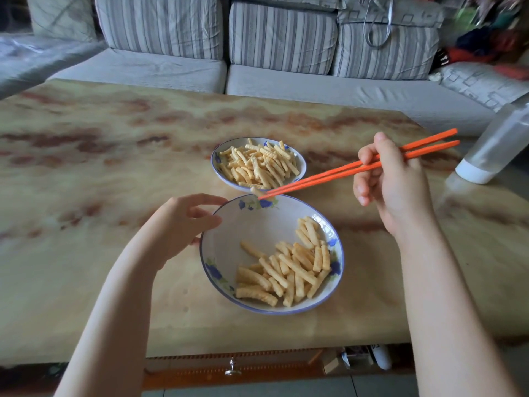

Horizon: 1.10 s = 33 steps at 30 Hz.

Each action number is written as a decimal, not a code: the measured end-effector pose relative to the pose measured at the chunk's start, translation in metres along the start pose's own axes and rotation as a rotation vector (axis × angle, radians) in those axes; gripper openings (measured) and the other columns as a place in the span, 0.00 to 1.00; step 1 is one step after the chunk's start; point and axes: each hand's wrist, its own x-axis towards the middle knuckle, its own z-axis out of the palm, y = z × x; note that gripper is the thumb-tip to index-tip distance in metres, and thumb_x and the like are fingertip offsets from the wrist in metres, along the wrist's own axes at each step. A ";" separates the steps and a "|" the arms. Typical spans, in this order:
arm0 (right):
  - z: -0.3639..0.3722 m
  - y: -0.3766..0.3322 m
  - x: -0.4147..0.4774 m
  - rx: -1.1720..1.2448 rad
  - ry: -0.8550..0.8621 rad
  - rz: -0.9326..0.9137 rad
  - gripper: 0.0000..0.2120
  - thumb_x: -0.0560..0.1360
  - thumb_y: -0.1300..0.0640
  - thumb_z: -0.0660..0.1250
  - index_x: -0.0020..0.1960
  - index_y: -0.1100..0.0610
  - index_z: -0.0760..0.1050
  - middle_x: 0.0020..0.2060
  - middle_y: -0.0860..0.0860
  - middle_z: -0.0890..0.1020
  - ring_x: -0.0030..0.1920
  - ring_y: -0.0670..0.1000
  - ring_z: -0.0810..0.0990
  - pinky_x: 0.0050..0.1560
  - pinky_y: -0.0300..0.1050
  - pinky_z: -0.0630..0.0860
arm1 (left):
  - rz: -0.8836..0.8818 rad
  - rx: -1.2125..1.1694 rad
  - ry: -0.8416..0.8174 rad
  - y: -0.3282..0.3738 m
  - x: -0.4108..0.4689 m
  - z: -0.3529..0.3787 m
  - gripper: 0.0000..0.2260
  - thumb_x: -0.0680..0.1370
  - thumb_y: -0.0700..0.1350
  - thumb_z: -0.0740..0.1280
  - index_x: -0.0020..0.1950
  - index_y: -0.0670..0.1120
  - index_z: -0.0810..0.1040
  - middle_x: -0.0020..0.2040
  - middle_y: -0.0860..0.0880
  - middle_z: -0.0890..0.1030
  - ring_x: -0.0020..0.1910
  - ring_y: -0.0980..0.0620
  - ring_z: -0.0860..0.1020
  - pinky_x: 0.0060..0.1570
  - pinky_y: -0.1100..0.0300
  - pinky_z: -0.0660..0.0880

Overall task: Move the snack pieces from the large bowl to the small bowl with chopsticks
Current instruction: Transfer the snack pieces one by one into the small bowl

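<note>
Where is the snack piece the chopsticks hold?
Head view, centre: the snack piece, in the chopsticks, is between the small bowl behind and the large bowl in front.

The right edge cuts off the bottle (495, 147), and we cannot name the blurred colourful heap (483, 38) on the sofa (315, 87). We see the snack piece (255, 191) between the chopsticks (329, 177) only as a smear, and the large bowl (226, 247) hides the lower fingers of the left hand (180, 224).
</note>
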 end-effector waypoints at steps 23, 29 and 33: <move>0.009 0.000 0.001 0.025 -0.162 0.023 0.20 0.83 0.52 0.54 0.33 0.55 0.70 0.18 0.51 0.70 0.17 0.51 0.65 0.22 0.40 0.58 | -0.005 0.007 0.008 0.002 -0.001 0.000 0.13 0.76 0.38 0.68 0.52 0.56 0.81 0.42 0.47 0.85 0.36 0.55 0.79 0.29 0.71 0.73; -0.003 -0.016 -0.012 -0.131 -0.364 0.082 0.20 0.82 0.50 0.54 0.35 0.58 0.68 0.16 0.53 0.68 0.16 0.51 0.63 0.19 0.36 0.60 | -0.002 0.028 0.012 0.002 -0.001 0.000 0.13 0.76 0.38 0.68 0.52 0.56 0.81 0.41 0.48 0.85 0.37 0.53 0.80 0.30 0.70 0.75; -0.002 -0.015 -0.014 -0.163 -0.413 0.113 0.20 0.81 0.49 0.55 0.35 0.58 0.68 0.16 0.53 0.68 0.15 0.51 0.62 0.19 0.34 0.59 | -0.009 0.015 0.012 0.001 -0.001 0.001 0.13 0.76 0.38 0.68 0.52 0.56 0.80 0.42 0.47 0.85 0.37 0.53 0.79 0.30 0.70 0.74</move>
